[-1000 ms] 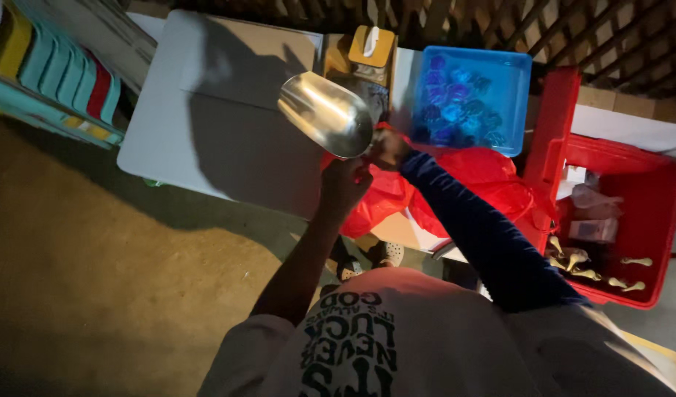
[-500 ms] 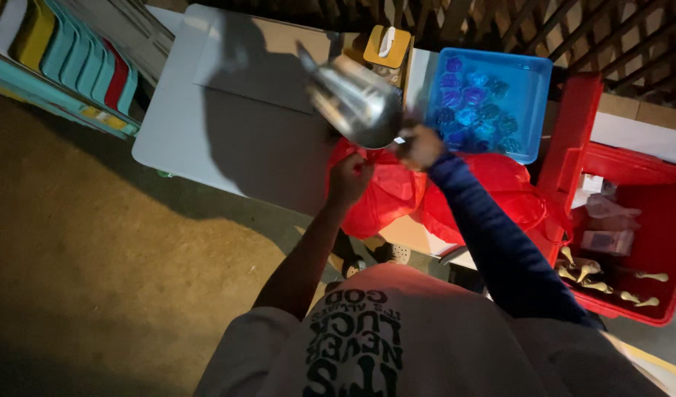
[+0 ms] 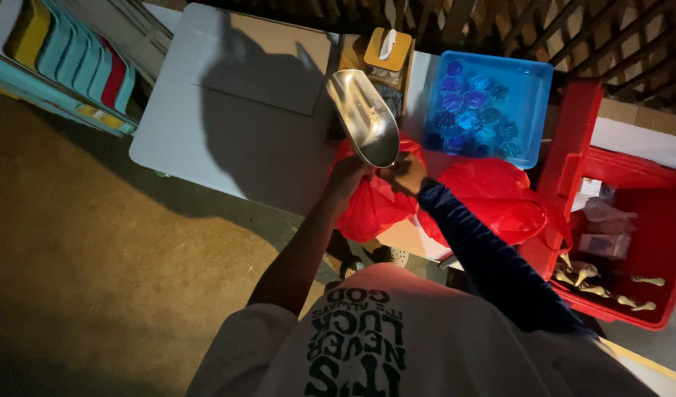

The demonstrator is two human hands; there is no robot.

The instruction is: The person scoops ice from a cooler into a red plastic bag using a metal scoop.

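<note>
My right hand (image 3: 409, 174), in a dark blue sleeve, grips the handle of a shiny metal scoop (image 3: 365, 116). The scoop's bowl points away from me over the table edge, and a few small bits lie inside it. My left hand (image 3: 348, 176), on a bare arm, pinches the rim of a red plastic bag (image 3: 371, 209) just below the scoop. A second, fuller red bag (image 3: 500, 195) bulges to the right, beside the blue sleeve. Both hands almost touch under the scoop's handle.
A white folding table (image 3: 228, 125) lies ahead. A blue tray (image 3: 533, 95) on it holds several blue and purple round pieces. A red crate (image 3: 646, 198) at the right holds pale items and small bags. Stacked coloured plastic pieces (image 3: 66, 59) stand at upper left; a yellow box (image 3: 387, 50) at the back.
The scoop has swung from lying sideways, bowl to the left, to pointing away from me above the red bag. Both hands have come closer together at the bag's rim.
</note>
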